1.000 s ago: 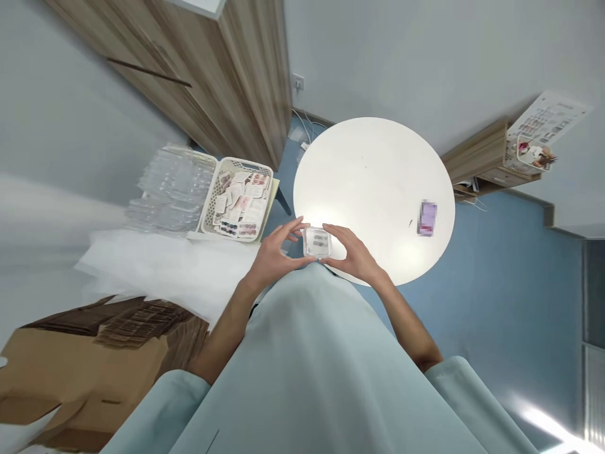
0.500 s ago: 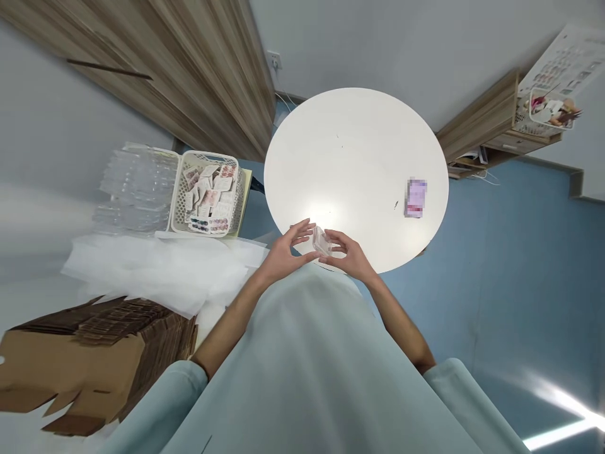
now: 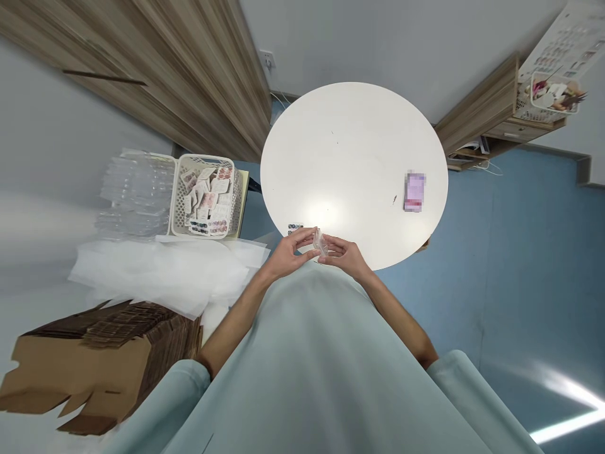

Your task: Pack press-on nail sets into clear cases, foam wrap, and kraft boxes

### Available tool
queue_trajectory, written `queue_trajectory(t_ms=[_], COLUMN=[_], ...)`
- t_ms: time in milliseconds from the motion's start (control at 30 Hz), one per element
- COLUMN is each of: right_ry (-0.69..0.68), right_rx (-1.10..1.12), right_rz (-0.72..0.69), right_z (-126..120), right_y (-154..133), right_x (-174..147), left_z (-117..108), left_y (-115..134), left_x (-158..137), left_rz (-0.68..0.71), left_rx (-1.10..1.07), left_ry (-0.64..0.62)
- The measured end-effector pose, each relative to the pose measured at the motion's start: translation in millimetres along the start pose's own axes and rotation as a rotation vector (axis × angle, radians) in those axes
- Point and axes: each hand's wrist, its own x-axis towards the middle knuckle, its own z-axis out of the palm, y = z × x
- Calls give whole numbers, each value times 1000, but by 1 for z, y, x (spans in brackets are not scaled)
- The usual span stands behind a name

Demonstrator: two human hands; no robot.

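Round white table point(image 3: 354, 157) on blue floor point(image 3: 520, 265). Pale grey walls point(image 3: 378, 38). Wood-grain cabinet point(image 3: 189, 75) at left, wall socket point(image 3: 266, 60) beside it. Low wooden shelf unit point(image 3: 486, 113) at right. Bright light reflection on floor point(image 3: 562, 425).

I can read no text anywhere. The purple card point(image 3: 414, 192) on the round table point(image 3: 354, 145), at about two o'clock from my hands, is blurred. The printed sheet point(image 3: 562, 44) at the far two o'clock and the cards in the basket point(image 3: 208, 195) at ten o'clock are too small.
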Motion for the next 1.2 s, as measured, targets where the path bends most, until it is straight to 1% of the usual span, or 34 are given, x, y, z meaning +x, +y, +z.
queue_trajectory(t_ms=[200,333,533,667,800,900,967,1100,1133,1200], right_ry=[-35,-14,-77,-85,-6,96,175,316,331,334], right_rx=[43,27,25,20,38,66,67,33,18,-14], right_rz=[39,54,66,17,-64,-103,-110,-97,-92,-77], right_z=[7,14,19,24,31,38,41,42,40,37], right_y=[1,0,-5,-10,-14,-12,-8,0,1,1], right_x=[0,2,0,1,8,15,20,31,34,38], left_z=[-10,-19,-33,-41,-44,-43,-42,-43,-44,-45], left_y=[-5,-7,-6,-5,-8,-12,-12,-10,-11,-14], left_x=[-4,-6,-16,-21,-22,-22,-23,-26,-27,-26], left_rz=[12,-2,-39,-77,-76,-33,-17,-61,-79,-113], left_rx=[18,18,-88,-122,-195,-273,-312,-319,-309,-279], left_ry=[-25,-26,-30,0,56,119,136,89,87,125])
